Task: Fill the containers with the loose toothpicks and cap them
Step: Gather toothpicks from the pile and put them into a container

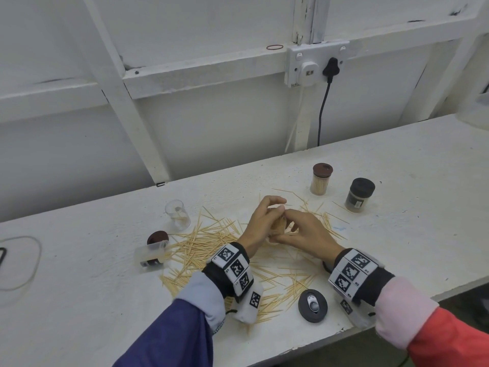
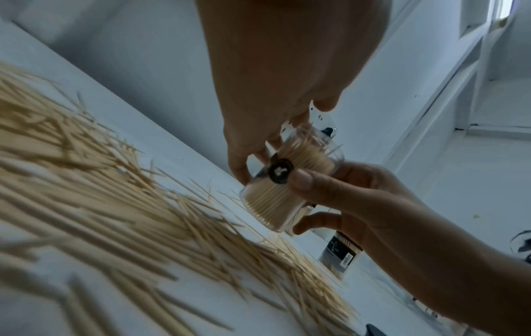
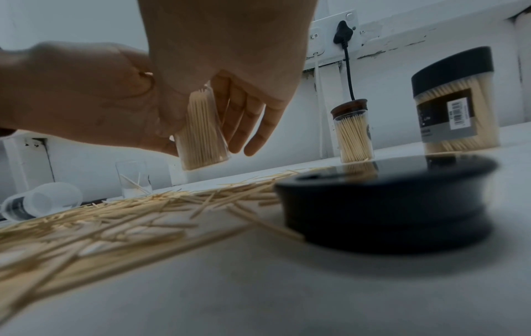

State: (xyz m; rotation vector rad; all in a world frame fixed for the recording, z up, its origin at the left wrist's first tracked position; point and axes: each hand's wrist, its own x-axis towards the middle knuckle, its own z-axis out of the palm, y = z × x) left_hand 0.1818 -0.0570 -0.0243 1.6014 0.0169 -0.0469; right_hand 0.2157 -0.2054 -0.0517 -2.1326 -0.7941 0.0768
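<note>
Both hands meet over the middle of the table around a clear toothpick container (image 1: 278,225) packed with toothpicks and without a cap. It hangs just above the table, tilted (image 3: 201,136). My left hand (image 1: 260,221) grips one side with its fingertips (image 2: 244,168). My right hand (image 1: 304,230) pinches the other side, thumb (image 2: 301,179) on the wall beside a black sticker. Loose toothpicks (image 1: 206,242) lie scattered under and around my wrists. An empty clear container (image 1: 177,214) stands upright at left; another container (image 1: 150,256) lies on its side by a brown cap (image 1: 158,237).
A brown-capped full container (image 1: 321,178) and a black-capped full jar (image 1: 360,195) stand at the back right. A black lid (image 1: 312,305) lies near the table's front edge, close under my right wrist. A wall socket (image 1: 315,64) with a black cable hangs behind.
</note>
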